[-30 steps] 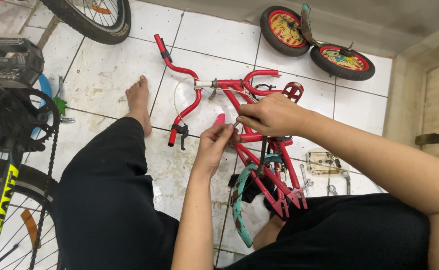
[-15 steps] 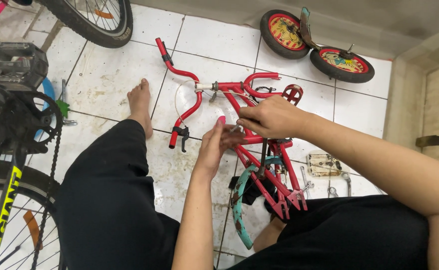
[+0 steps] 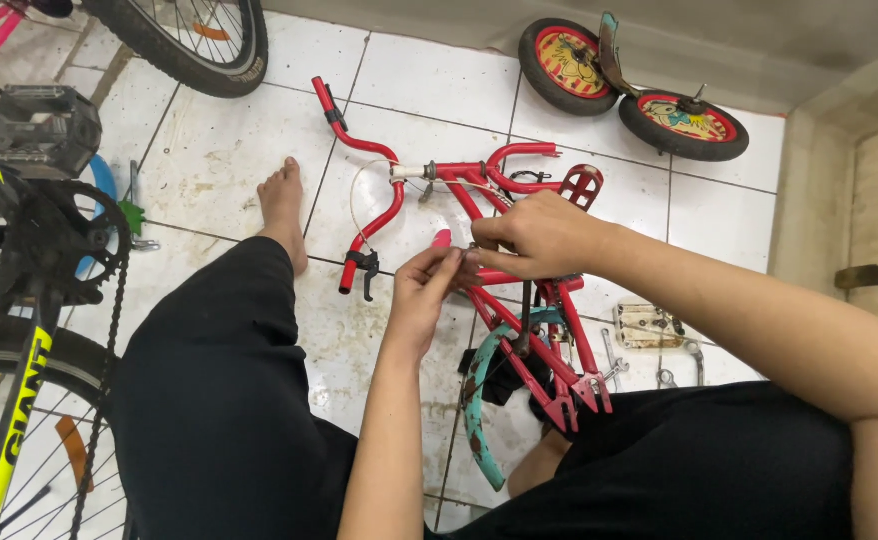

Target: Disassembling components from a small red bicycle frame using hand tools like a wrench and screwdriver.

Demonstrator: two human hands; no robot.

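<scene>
With the right hand [image 3: 539, 235] gripping the red frame [image 3: 519, 300] steady, keep the left hand [image 3: 424, 290] pinched on the small part at the tube, working squarely.

White tiled floor [image 3: 219, 170], stained, dark grout lines. Two small wheels [image 3: 634, 85], black tyres, red-and-yellow discs, lying near the far wall, joined by a teal bracket. Large bicycle at left: black-and-yellow frame [image 3: 19, 410], black pedal [image 3: 44, 130], chainring with chain [image 3: 69, 245]. Another bicycle tyre [image 3: 194, 45] at the top edge. Loose cream pedal [image 3: 647, 325] and wrenches [image 3: 694, 362] on the tiles. Bare foot [image 3: 284, 210] resting flat.
</scene>
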